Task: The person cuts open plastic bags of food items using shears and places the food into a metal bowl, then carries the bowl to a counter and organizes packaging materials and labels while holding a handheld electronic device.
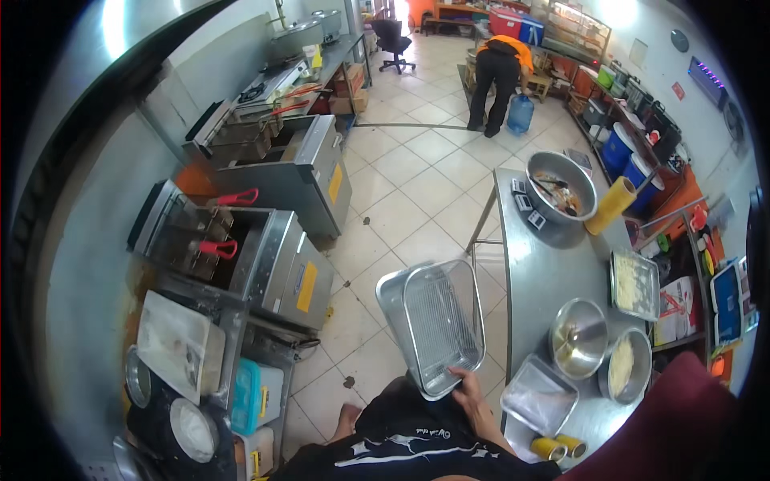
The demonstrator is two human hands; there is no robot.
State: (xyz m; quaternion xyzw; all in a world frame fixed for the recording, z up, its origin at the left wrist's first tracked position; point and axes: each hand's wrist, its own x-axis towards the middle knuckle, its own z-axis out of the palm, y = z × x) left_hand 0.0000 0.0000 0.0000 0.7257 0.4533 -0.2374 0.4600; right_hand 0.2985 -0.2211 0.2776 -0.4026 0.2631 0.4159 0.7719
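Silver rectangular metal-mesh pan (437, 321): my right grip (468, 390) curled round its near rim; off-centre weight risked tipping.

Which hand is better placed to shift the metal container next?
Right, most likely: the right grip holds the metal container by its near edge, while the left grip cannot be made out.

Passable along tiled floor (409, 180) between fryers (281, 264) and steel table (533, 280); obstructed in foreground by metal basket (441, 317). Reachable mid-table, between large bowl (579, 171) and smaller bowl (589, 321). Blocked at near end by shallow tray (539, 397) and deep pan (642, 366); over fryers, by red handles (218, 249).
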